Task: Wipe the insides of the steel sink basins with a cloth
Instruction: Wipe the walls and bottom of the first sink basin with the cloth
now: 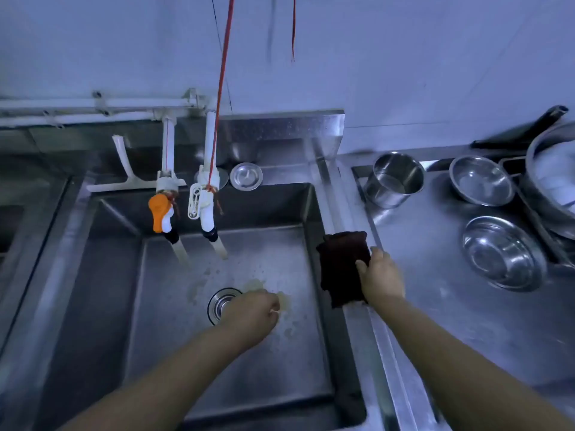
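So the cloth (340, 267) is dark, folded into a pad, and sits draped over the right rim of the middle basin (217, 337), partly hanging down the inside wall. The right hand (381, 276) has its fingers curled over the cloth's right edge, gripping it against the rim. My guess is that's either a fresh grab or the start of wiping that side wall, since the pad is flat against the steel.

The left hand (252, 315) is down in the basin right by the drain (222, 304), fingers curled into a loose fist. I can't see anything in it, so it looks closed on nothing; it might be rubbing at the yellowish stain (264, 290) on the floor there, can't tell.

Two taps (186, 213) hang over the back of the basin, one with an orange handle, both off as far as I can see. A strainer lid (245, 176) and a white squeegee (124, 172) rest on the back ledge, out of the wiping path. On the counter (435, 290) to the right sit a pot (393, 178) and two bowls (501, 251), well apart from the cloth.

Judging by the stains, the basin floor isn't done yet.
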